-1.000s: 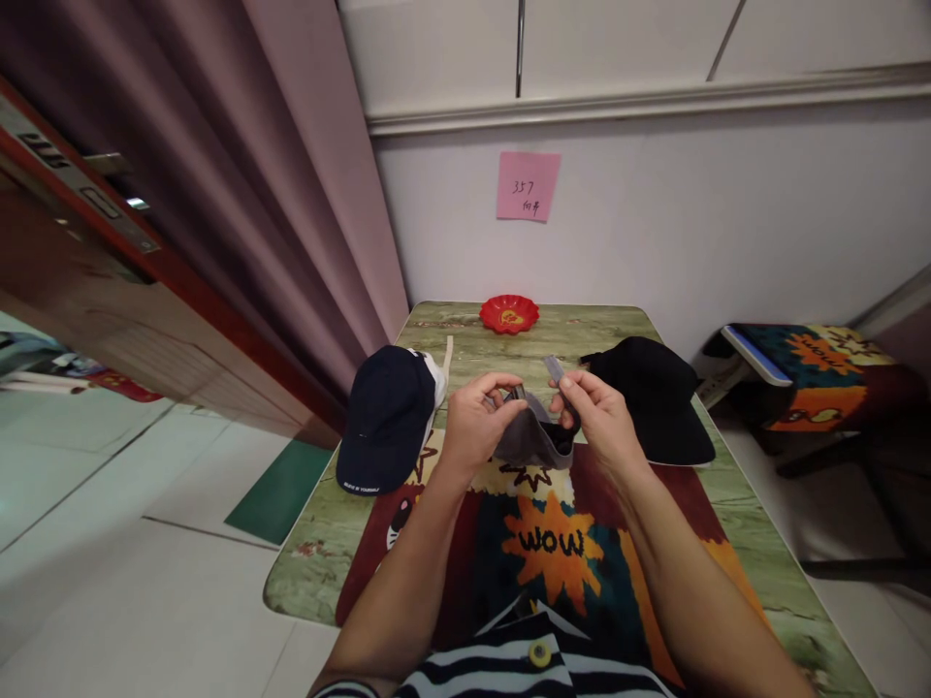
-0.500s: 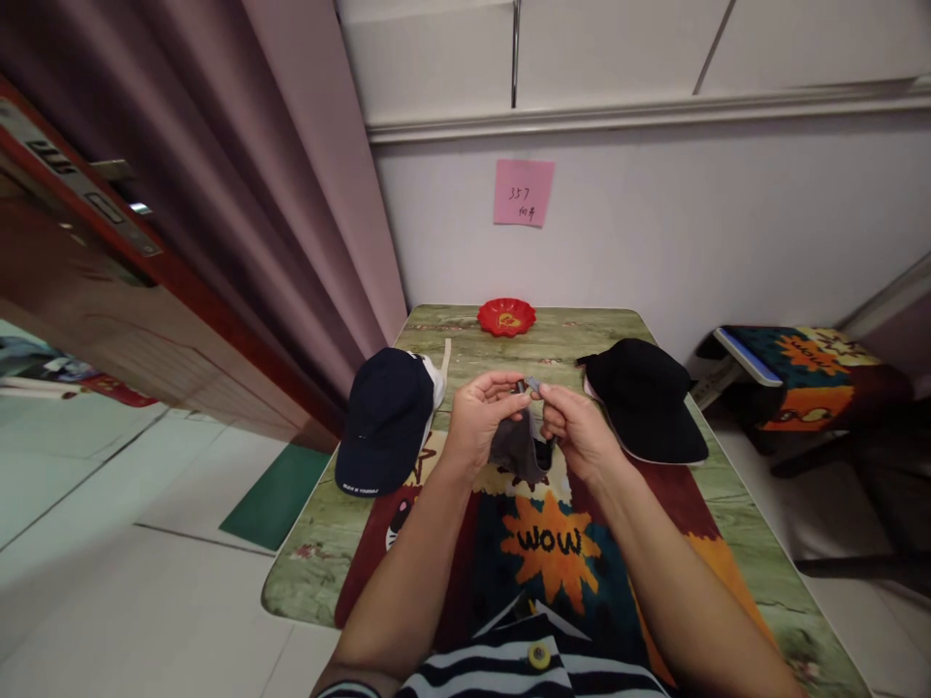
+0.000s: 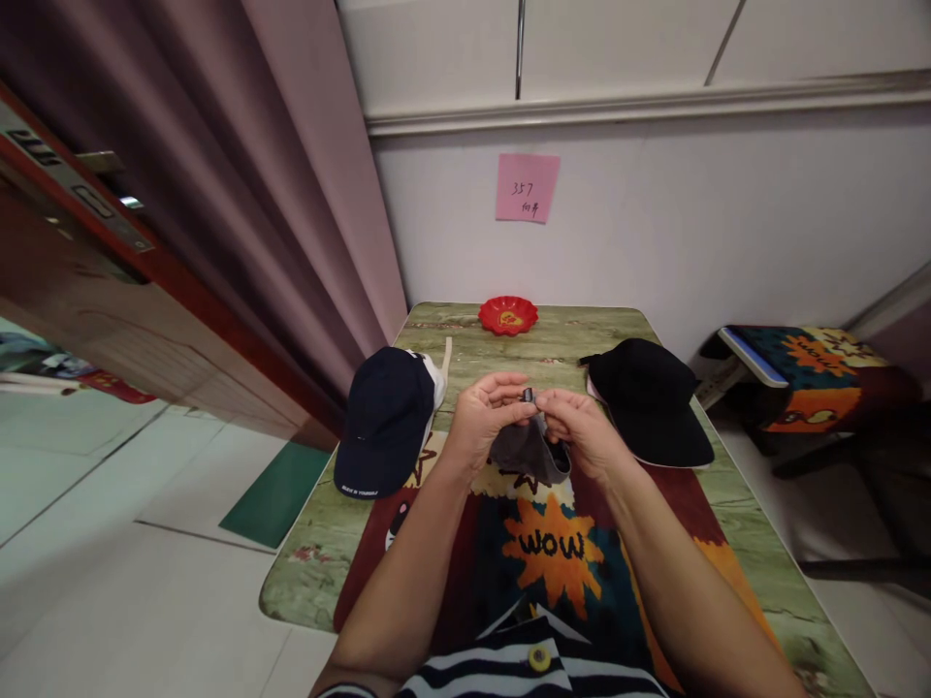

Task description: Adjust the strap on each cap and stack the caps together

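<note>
A dark grey cap [image 3: 529, 458] hangs beneath my two hands over the table, held by its back strap. My left hand [image 3: 481, 419] pinches the strap on the left, beside a small dark buckle [image 3: 528, 395]. On the other side, my right hand [image 3: 582, 427] has thumb and finger closed on the strap right at that buckle. Whether the strap runs through the buckle, I cannot tell. To the left lies a navy cap [image 3: 385, 407] with its brim toward me and a pale strap sticking up. A black cap [image 3: 644, 397] rests at the right, brim also toward me.
A red scalloped dish [image 3: 486, 314] stands at the back of the green wood-patterned table [image 3: 305, 577]. A colourful "WOW" cloth [image 3: 553, 582] covers the middle. Close on the left is a wooden door edge [image 3: 181, 310]; a cloth-covered stool [image 3: 818, 359] is at right.
The grey strap end that stuck up between my fingers has dropped to the buckle. My right hand has come slightly lower, and the cap's lower edge has swung right.
</note>
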`<state>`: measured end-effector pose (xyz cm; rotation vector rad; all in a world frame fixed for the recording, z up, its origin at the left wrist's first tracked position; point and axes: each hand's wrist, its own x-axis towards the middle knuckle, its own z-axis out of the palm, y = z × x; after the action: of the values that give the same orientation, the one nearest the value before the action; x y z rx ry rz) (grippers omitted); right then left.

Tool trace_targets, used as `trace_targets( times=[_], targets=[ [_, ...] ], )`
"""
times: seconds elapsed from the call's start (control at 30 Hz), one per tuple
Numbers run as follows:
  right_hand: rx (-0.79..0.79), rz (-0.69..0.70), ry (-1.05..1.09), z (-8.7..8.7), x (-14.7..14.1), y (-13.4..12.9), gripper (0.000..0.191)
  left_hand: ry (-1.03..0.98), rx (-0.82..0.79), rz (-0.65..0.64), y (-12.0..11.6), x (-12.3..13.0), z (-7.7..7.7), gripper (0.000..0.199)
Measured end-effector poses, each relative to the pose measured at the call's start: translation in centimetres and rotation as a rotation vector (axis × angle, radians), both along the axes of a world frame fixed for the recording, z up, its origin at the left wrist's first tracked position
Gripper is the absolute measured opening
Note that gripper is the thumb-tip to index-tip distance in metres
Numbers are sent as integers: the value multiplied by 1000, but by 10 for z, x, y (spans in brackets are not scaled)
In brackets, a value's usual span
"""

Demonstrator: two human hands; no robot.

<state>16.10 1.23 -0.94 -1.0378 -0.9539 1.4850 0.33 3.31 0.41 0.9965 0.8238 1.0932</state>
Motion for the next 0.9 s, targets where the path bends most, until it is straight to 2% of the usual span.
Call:
trace_targets(
  times=[0.23, 0.33, 0.43, 0.5, 0.67, 0.77, 0.9],
  targets=[
    [157, 146, -266, 5, 15, 5, 44, 204, 107, -28, 3, -6, 5, 45],
    [215, 102, -313, 1, 10, 2, 48, 354, 167, 18, 3, -6, 6, 44],
    [265, 34, -357, -4, 3, -3, 40, 503, 234, 63, 1, -6, 10, 39],
    [304, 34, -359, -5, 1, -6, 34, 552, 259, 65, -1, -6, 14, 36],
    [418, 88, -450, 0, 3, -8, 37, 639, 345, 54, -9, -7, 22, 34],
    [427, 116, -449, 3, 6, -9, 30, 612, 348, 49, -9, -6, 20, 32],
    [403, 129, -378, 2, 10, -8, 20, 393, 207, 8, -5, -2, 9, 38]
  ],
)
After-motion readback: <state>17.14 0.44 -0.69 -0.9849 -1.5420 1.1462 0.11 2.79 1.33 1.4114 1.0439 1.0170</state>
